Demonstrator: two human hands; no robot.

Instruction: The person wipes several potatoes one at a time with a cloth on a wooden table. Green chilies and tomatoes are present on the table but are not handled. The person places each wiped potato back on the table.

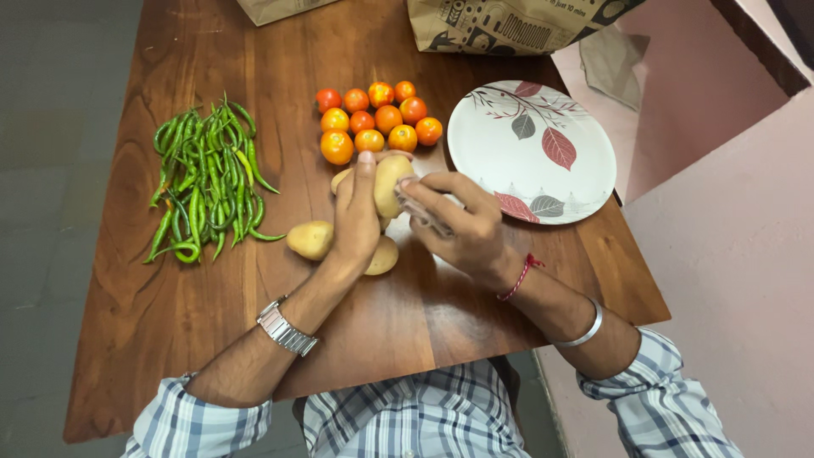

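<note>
Left hand (356,216) grip wraps a potato (390,182) lifted just above the table (170,314), right hand (458,225) pinching a small peeler-like tool (424,216), partly hidden, against it; risk: tool slips toward left thumb; potato may drop onto tomatoes (377,119).

Bench (212,297) of dark wood, polished, grain visible, slight sheen. Plate (543,170) glossy and smooth, white with printed leaves. Potato (390,182) matt, pale skin, a little rough. Tomatoes (377,119) smooth and shiny. Green chillies (203,178) waxy, glossy. Paper bag (500,25) of brown matt paper. Watch (286,329) of shiny metal. Sleeves (203,424) of checked cloth.
</note>
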